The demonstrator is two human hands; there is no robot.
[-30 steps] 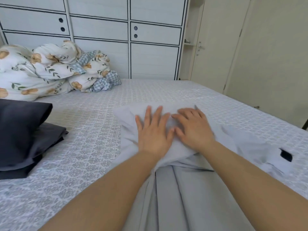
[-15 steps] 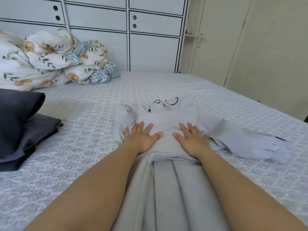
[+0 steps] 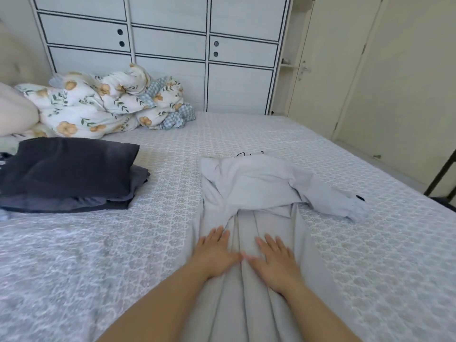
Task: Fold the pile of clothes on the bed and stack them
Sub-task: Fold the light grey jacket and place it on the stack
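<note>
The pale grey garment [image 3: 249,191] lies lengthwise on the bed [image 3: 98,255], its long axis running straight away from the palms, one sleeve trailing right. The left hand [image 3: 214,253] and right hand [image 3: 274,260] press flat, fingers straight, on its pleated near end. Black script beyond them is unreadable.

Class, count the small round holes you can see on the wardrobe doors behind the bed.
4. Two sit one above the other on the left door panel, and two likewise on the right door panel. Others may lie out of view.
</note>
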